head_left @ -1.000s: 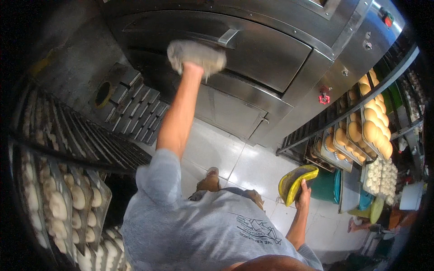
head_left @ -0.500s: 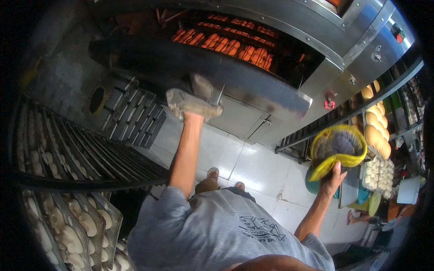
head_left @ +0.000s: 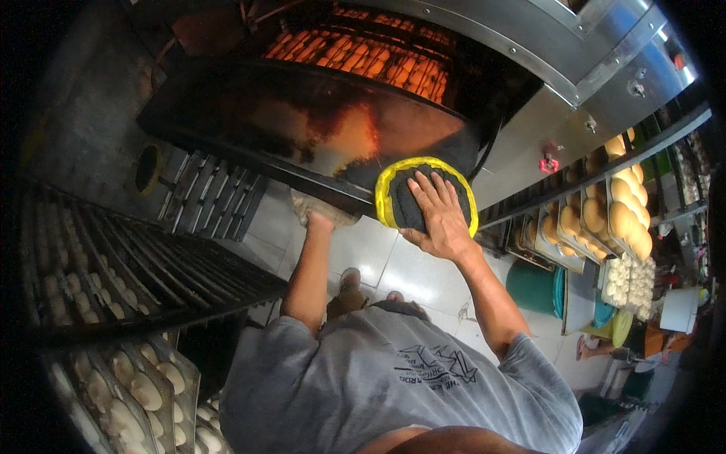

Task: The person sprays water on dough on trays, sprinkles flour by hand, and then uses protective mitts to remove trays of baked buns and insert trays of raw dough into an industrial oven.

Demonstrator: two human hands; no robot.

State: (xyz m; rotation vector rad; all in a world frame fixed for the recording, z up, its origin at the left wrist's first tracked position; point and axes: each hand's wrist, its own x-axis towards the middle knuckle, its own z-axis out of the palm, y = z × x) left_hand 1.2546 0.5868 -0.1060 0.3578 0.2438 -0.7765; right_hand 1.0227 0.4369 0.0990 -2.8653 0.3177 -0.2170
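Observation:
The oven door [head_left: 249, 113] hangs lowered, its sooty inner face turned up with an orange glow on it. At its near edge is my left hand [head_left: 324, 219], covered by a worn cloth mitt [head_left: 302, 204]; the fingers are hidden. My right hand [head_left: 446, 223] holds a round dark oven pad with a yellow rim [head_left: 384, 189] over the door's right end. Its fingers lie stretched across the pad, thumb at the near edge. Inside the oven, rows of bread [head_left: 363, 60] glow orange.
A black rack [head_left: 151, 257] and trays of pale dough pieces [head_left: 140, 386] stand at my left. On the right, a rack holds browned buns [head_left: 631, 200] above a green bin [head_left: 533, 287]. A red valve knob [head_left: 550, 163] sits on the oven's steel front.
The oven door has swung down toward me, baring its inner face. My left hand has moved down with it. My right hand has brought the pad leftward from the side rack to the door.

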